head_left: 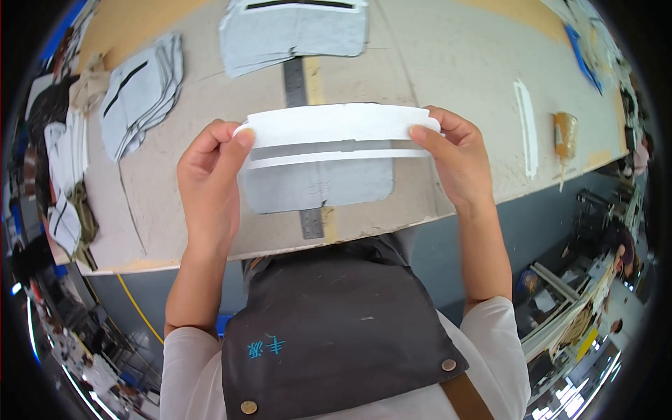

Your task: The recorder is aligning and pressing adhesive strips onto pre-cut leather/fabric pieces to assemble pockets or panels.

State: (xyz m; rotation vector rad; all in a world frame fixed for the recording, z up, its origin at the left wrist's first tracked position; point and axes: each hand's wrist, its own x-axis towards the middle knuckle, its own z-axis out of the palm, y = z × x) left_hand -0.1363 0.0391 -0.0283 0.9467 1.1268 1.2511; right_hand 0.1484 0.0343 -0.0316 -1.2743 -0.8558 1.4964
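Observation:
Between my two hands stretches a white strip [336,124] with a long slot along its lower part. My left hand [215,164] pinches its left end between thumb and fingers, and my right hand [458,154] pinches the right end the same way. Beneath the strip a light grey-blue fabric panel [294,190] lies on the table, its upper part hidden behind the strip. A dark ruler-like bar [311,225] shows past the panel's near edge, beside a yellowish strip of tape [330,222].
A stack of grey-blue panels [294,35] lies at the far middle, another stack [142,98] at the left. On the right are a narrow white strip [525,129], an amber glue bottle [565,136] and a blue tool [582,59]. Cloth pieces [66,161] line the left edge.

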